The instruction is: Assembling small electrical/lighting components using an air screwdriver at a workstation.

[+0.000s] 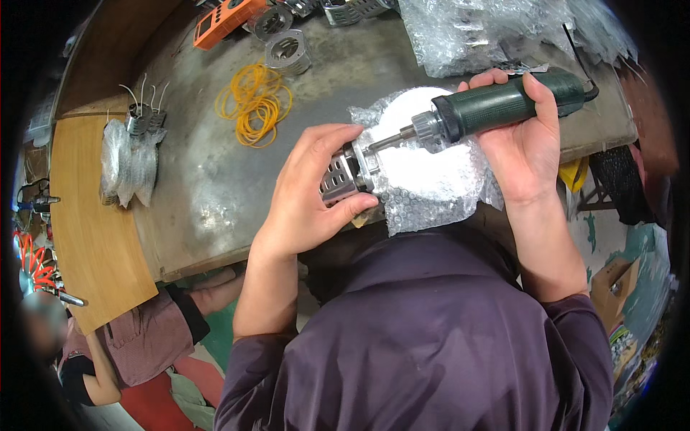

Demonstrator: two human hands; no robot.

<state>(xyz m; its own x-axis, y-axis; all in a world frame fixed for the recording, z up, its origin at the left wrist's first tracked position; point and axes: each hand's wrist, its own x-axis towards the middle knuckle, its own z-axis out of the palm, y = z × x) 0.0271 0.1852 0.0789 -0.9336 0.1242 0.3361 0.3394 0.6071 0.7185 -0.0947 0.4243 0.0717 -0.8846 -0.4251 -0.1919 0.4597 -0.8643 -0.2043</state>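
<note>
My right hand (523, 144) is wrapped round a dark green electric screwdriver (492, 109) with a black cord at its back end. The tool lies nearly level, and its thin bit points left and slightly down at a metal part. My left hand (309, 183) grips that slotted metal housing (341, 179) between thumb and fingers, with its flanged end turned toward the bit. The bit tip reaches the flange; whether it sits in a screw I cannot tell. Under both lies bubble wrap (431, 208), with a bright white round area (424, 115) partly behind the tool.
Yellow rubber bands (255, 104) lie in a heap on the metal worktable (194, 179). Beyond them are a silver ring-shaped part (287, 52) and an orange device (224, 23). Bubble-wrapped parts (133, 158) stand at left, more wrap (467, 36) far right. Another person (144, 337) is at lower left.
</note>
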